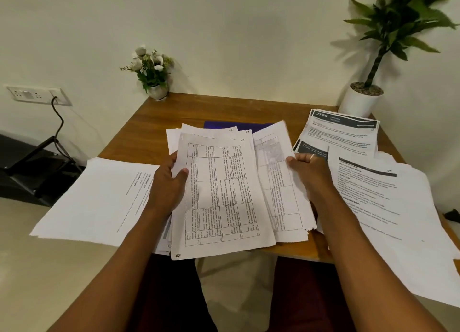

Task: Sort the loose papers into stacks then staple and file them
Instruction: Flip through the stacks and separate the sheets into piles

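Observation:
A fanned bundle of printed table sheets (219, 194) is held above the middle of the wooden table (199, 107). My left hand (169, 182) grips its left edge, thumb on top. My right hand (311, 169) pinches the right edge of a sheet (276, 172) that sticks out to the right. One stack of white papers (99, 199) lies at the left and overhangs the table edge. Another stack (398, 214) lies at the right. Behind it sits a pile of pages with dark headers (343, 132). A blue folder (224, 125) peeks out behind the held sheets.
A small white flower pot (151, 75) stands at the table's back left corner. A tall green plant in a white pot (361, 102) stands at the back right. A wall socket with a black cable (37, 96) is at the left. A small dark object (451, 216) lies at the right edge.

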Demonstrator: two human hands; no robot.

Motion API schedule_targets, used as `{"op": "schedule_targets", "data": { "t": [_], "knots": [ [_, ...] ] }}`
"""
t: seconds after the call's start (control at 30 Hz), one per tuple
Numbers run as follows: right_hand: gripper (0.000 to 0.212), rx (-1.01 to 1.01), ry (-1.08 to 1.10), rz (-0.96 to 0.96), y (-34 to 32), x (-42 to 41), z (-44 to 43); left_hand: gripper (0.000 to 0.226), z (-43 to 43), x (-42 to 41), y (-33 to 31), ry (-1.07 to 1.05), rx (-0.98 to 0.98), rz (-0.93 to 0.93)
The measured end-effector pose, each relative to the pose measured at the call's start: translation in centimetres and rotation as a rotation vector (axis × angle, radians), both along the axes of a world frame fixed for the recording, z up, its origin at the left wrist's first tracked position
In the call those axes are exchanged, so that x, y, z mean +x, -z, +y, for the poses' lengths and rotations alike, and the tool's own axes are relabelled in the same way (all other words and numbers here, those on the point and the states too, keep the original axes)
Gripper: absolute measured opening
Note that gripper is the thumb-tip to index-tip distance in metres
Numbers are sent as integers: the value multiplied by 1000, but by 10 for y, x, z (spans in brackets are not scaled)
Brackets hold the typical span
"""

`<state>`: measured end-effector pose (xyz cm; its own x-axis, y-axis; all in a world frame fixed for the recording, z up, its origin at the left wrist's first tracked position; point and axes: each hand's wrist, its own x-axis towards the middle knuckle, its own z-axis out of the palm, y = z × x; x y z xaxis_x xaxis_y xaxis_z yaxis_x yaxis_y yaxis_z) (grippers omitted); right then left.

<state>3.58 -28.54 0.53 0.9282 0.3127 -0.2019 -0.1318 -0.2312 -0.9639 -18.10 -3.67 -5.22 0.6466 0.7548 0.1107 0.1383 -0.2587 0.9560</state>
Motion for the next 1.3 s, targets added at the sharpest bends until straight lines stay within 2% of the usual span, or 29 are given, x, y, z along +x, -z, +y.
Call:
{"op": "schedule_targets", "data": {
  "t": [0.23, 0.47, 0.67, 0.97, 1.13, 1.3],
  "knots": [
    [7, 79, 121, -93, -13, 12, -12, 46, -2, 2, -2, -11, 3, 0],
    [18, 141, 197, -109, -24, 18, -19, 45, 0, 2, 0, 7, 6, -16],
    [14, 206, 221, -128, -30, 19, -22, 45, 2, 1, 2, 12, 11, -4],
    [20, 463, 527, -325, -60, 31, -24, 44, 2, 2, 4, 12, 14, 1],
    [18, 570, 577, -300, -70, 38, -22, 44, 0, 3, 1, -4, 19, 8],
    [15, 587, 508, -209, -61, 35, -8, 44, 1, 2, 1, 12, 29, -2]
  ]
}}
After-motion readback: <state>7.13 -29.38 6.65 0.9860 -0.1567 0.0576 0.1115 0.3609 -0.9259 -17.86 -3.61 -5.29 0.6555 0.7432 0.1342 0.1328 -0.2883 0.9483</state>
